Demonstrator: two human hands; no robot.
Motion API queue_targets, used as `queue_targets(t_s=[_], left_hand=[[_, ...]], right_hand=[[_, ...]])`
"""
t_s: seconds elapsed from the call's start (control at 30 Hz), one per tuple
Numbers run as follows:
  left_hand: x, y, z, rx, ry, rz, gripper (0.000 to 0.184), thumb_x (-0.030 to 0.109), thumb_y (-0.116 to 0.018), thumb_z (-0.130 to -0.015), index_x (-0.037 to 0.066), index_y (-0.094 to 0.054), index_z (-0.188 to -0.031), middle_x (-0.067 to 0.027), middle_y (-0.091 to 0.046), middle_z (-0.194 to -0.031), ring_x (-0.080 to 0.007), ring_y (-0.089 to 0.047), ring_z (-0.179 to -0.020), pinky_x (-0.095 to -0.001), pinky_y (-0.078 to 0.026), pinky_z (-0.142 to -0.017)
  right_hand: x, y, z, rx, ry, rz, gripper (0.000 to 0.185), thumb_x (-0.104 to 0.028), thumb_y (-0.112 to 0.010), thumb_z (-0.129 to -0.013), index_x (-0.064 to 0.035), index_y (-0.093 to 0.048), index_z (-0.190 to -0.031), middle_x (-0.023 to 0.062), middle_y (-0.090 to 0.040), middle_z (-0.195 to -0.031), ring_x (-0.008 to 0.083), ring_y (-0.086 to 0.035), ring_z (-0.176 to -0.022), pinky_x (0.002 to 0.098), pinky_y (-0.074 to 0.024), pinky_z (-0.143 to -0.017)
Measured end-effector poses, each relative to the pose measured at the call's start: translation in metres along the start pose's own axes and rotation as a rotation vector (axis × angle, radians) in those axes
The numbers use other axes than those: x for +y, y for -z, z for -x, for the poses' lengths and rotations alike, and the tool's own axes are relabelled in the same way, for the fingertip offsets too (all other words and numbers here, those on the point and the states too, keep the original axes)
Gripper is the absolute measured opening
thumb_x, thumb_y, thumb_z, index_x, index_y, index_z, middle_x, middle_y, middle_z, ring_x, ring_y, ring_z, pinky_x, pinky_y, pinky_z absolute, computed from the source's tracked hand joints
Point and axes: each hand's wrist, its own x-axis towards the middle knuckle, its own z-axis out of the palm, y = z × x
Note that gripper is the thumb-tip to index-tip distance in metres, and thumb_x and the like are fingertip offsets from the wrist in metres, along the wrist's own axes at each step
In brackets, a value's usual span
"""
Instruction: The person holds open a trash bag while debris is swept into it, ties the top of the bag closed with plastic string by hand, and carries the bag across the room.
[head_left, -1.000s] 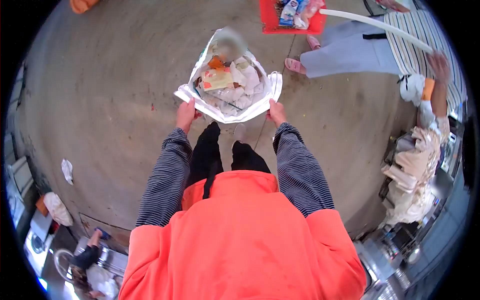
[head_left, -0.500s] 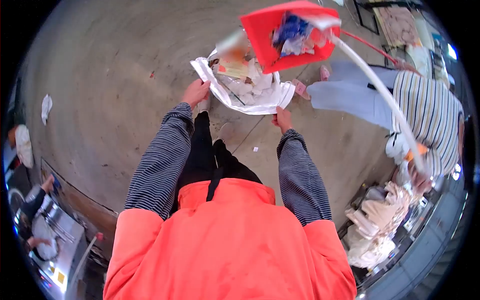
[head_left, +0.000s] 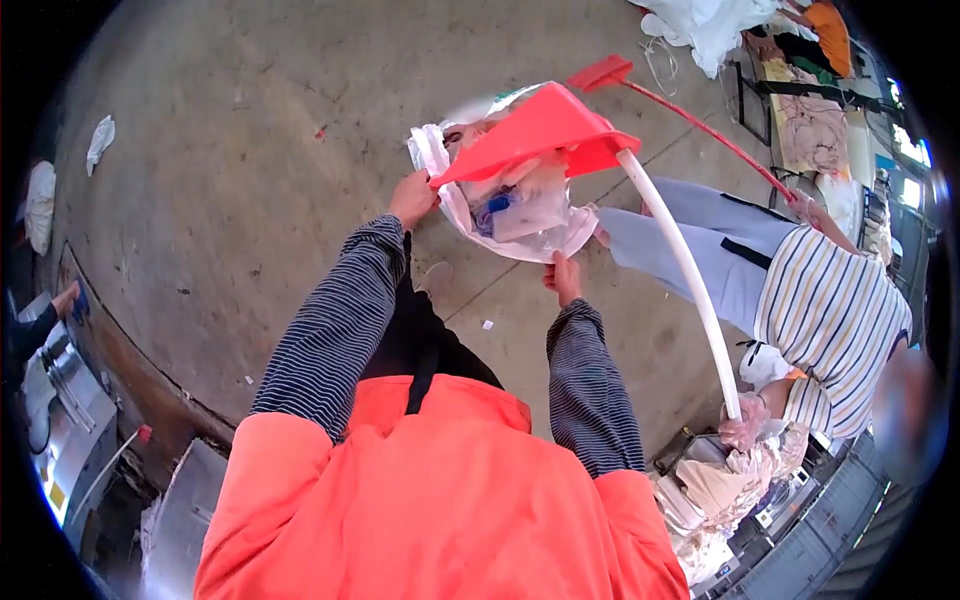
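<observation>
Both of my hands grip the rim of a white sack (head_left: 470, 222) whose mouth is spread wide. My left hand (head_left: 412, 199) is closed on the left side of the rim, and my right hand (head_left: 564, 278) pinches the near right edge. Inside lie scraps of paper, clear plastic and something blue. A red dustpan (head_left: 545, 130) is tipped over the mouth, its lip close to my left hand. Its long white handle (head_left: 685, 270) runs to the gloved hand (head_left: 745, 425) of another person. That person's other hand holds a red broom (head_left: 603, 73).
The other person (head_left: 830, 320), in a striped top, stands close on the right. Beige cloth (head_left: 715, 485) is heaped at the lower right. A metal bench (head_left: 75, 400) is at the left, and white sheeting (head_left: 708, 25) lies at the top right.
The dustpan has swung down and left and turned over above the sack. Rubbish that lay in it now shows in the sack. My hands still hold the rim.
</observation>
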Motion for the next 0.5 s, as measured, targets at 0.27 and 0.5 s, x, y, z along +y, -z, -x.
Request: queue_targets(t_s=[0.27, 0.5], left_hand=[[0.008, 0.007, 0.009, -0.084, -0.019, 0.257, 0.021, 0.021, -0.047, -0.082, 0.002, -0.056, -0.078, -0.0093, -0.058, -0.062, -0.0193, -0.058, -0.057, -0.0306, -0.044, -0.052], [0.016, 0.009, 0.005, 0.01, -0.03, 0.093, 0.035, 0.033, -0.045, -0.082, 0.002, -0.057, -0.071, -0.0097, -0.059, -0.061, -0.0228, -0.058, -0.059, -0.0346, -0.044, -0.056]], right_hand=[[0.002, 0.002, -0.003, 0.001, -0.046, -0.063, 0.036, -0.038, -0.045, -0.082, -0.0055, -0.052, -0.069, 0.003, -0.051, -0.06, 0.0154, -0.053, -0.05, 0.0271, -0.0434, -0.047], [0.001, -0.004, -0.001, 0.02, -0.039, -0.083, 0.044, -0.042, -0.044, -0.085, -0.0025, -0.051, -0.066, 0.0043, -0.049, -0.056, 0.0149, -0.053, -0.049, 0.0267, -0.0415, -0.044]])
